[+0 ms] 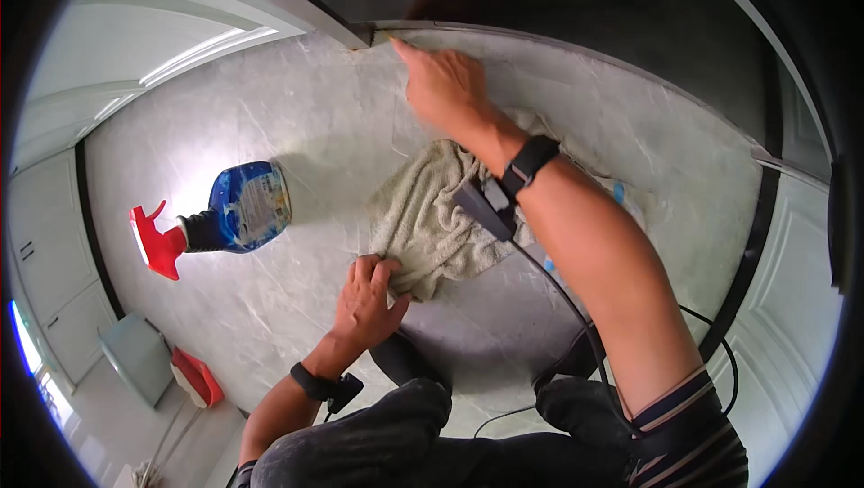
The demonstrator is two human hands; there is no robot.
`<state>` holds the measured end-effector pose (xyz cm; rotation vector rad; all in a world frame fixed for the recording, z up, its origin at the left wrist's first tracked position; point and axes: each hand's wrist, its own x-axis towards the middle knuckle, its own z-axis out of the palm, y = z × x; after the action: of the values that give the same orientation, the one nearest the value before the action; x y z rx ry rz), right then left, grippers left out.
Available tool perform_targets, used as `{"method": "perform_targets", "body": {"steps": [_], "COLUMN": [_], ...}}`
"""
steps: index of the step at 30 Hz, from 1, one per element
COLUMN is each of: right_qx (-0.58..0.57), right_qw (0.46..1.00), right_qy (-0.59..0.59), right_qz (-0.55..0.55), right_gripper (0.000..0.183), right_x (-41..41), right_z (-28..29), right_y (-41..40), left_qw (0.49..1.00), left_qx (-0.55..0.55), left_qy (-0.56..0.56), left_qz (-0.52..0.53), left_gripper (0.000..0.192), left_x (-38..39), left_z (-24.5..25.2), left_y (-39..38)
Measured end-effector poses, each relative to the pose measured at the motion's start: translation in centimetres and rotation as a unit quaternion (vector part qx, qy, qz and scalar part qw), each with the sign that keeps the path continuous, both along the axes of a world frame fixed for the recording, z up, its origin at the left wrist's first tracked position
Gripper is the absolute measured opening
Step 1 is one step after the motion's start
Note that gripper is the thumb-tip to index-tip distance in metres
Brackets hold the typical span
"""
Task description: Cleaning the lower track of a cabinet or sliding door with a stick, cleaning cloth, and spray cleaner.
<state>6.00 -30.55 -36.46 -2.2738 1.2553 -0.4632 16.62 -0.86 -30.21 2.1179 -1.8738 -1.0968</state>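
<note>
My right hand (449,86) reaches to the floor's far edge, index finger extended to the corner beside a door frame post (351,29). Something small and yellowish shows at that fingertip; whether the hand holds it cannot be told. Below the right forearm a crumpled grey-beige towel (432,208) lies on the marbled floor. My left hand (368,299) rests at the towel's near left corner, fingers bent; a grip on the cloth is not clear. A blue spray bottle (250,208) with a red trigger head (158,238) lies to the left. Both wrists wear black straps with small devices.
A white panelled door (169,36) stands at the upper left, with white cabinets (50,238) at the left. A red dustpan (196,377) is at the lower left. A black cable (580,312) runs from the right wrist device. A dark threshold edge (574,46) bounds the floor ahead.
</note>
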Motion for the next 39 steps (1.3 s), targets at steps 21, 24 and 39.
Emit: {"method": "perform_targets", "body": {"steps": [21, 24, 39], "right_qx": [0.029, 0.039, 0.059], "right_qw": [0.996, 0.995, 0.996], "right_qy": [0.032, 0.034, 0.018], "right_qz": [0.078, 0.08, 0.059], "right_gripper": [0.054, 0.053, 0.057], "right_x": [-0.9, -1.3, -0.6], "right_z": [-0.5, -0.2, -0.2], "right_y": [-2.7, -2.1, -0.7], "left_qw": [0.998, 0.998, 0.999], "left_qx": [0.056, 0.044, 0.017], "left_qy": [-0.037, -0.038, -0.046], "left_qz": [0.012, 0.008, 0.007], "left_gripper": [0.041, 0.042, 0.045], "left_x": [-0.2, -0.1, -0.3], "left_z": [0.1, -0.2, -0.5], "left_y": [-1.5, -1.3, -0.9]}}
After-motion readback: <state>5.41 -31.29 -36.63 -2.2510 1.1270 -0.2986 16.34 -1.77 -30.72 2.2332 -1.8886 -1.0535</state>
